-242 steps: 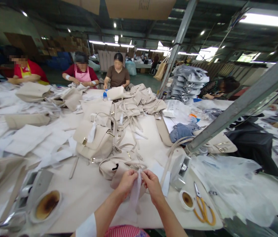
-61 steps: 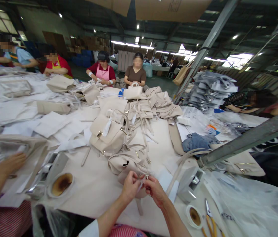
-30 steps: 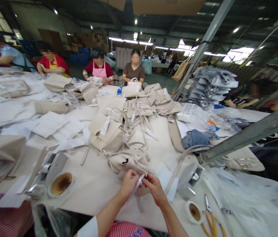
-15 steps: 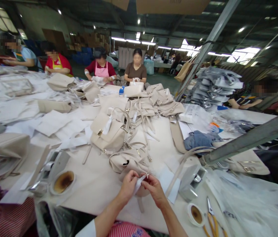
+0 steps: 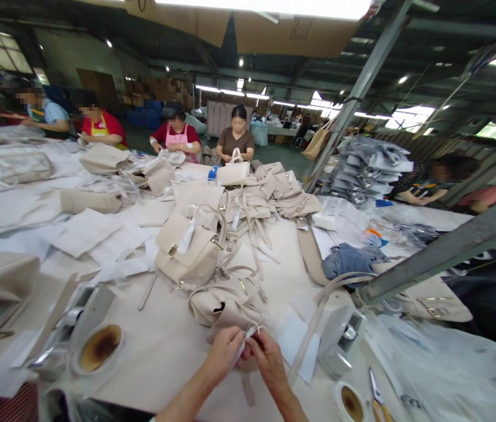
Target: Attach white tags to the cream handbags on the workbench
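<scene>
My left hand [image 5: 225, 351] and my right hand [image 5: 267, 356] are close together at the table's near edge. Pinched in my left hand is a small white piece of paper or cloth [image 5: 248, 336]. The right fingers are closed at its other side, by a thin white string; what exactly they grip is too small to tell. Just beyond both hands lies a crumpled beige bag [image 5: 226, 302] with straps. Behind it a beige bag with a gold clasp [image 5: 186, 249] stands on the table.
Tape rolls [image 5: 98, 349] lie left and right, beside metal dispensers [image 5: 340, 337]. Scissors [image 5: 375, 390] with orange handles lie at the lower right. A metal beam [image 5: 450, 252] slants across the right. More bags are heaped beyond; several people sit around the table.
The view has tilted up slightly, so my hands appear lower in it. They stay together at the white piece, and the right fingers have curled in a little more.
</scene>
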### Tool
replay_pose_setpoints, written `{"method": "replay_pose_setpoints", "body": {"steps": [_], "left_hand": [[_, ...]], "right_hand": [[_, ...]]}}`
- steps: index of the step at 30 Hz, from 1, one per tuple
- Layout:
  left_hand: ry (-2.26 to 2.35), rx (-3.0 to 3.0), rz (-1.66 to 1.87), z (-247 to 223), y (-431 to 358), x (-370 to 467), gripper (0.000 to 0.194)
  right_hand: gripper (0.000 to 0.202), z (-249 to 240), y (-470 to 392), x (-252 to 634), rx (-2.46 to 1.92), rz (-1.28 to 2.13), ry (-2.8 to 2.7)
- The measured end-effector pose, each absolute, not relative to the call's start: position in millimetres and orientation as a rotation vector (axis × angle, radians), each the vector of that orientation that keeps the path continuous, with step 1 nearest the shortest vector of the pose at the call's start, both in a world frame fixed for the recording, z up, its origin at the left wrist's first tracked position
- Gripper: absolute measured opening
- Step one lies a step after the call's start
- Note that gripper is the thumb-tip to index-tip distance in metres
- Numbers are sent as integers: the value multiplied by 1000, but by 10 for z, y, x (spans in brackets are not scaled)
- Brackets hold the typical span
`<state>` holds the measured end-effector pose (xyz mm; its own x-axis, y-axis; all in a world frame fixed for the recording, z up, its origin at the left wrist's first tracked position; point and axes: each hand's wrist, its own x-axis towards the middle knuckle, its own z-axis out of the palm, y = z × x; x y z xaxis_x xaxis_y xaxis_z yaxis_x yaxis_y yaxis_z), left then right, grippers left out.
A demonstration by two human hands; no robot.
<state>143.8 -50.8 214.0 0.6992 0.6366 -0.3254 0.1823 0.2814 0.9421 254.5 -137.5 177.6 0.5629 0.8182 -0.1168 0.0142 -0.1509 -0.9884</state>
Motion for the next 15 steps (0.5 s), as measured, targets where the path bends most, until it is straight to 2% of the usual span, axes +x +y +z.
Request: {"method": "replay_pose_setpoints", "body": {"steps": [6, 11, 13, 15], "left_hand": [[768, 1459, 310, 2106, -552, 1430, 38], [755, 1641, 297, 1912, -463, 1421, 46], [720, 1703, 237, 1806, -407, 1412, 48], [718, 1786, 156, 1711, -359, 1386, 46]], "right_hand": [[34, 1629, -1360, 2618, -1862, 586, -938], [56, 1367, -1364, 2660, -2000, 533, -1159], [52, 1323, -1419, 2755, -1959, 608, -1210], [40, 1346, -1498, 2919, -1933, 667, -1209]]}}
